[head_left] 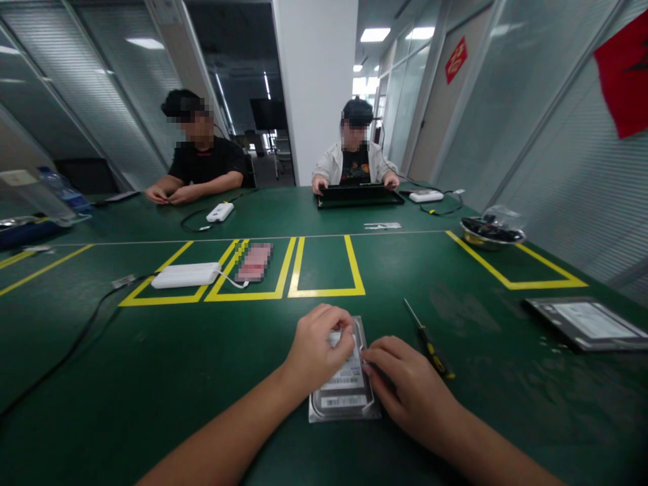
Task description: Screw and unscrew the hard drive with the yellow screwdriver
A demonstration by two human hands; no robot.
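A silver hard drive (344, 402) with a white label lies flat on the green table (212, 398), inside what looks like a clear cover. Over its upper left part is my left hand (321, 344), its fingers curled and the thumb near the index finger; whatever they pinch is too small to name. At the drive's right edge, my right hand (405, 381) has thumb and fingertips pressed together on something I cannot make out. A screwdriver (433, 349) with a black and yellow handle rests just beyond my right hand.
Another drive (590, 324) lies at the right. Yellow tape (327, 293) marks the table. A power bank (185, 275) is cabled to a phone (254, 262). A bowl (491, 236) holds dark items. Across the table sit two people, one holding a black panel (360, 196).
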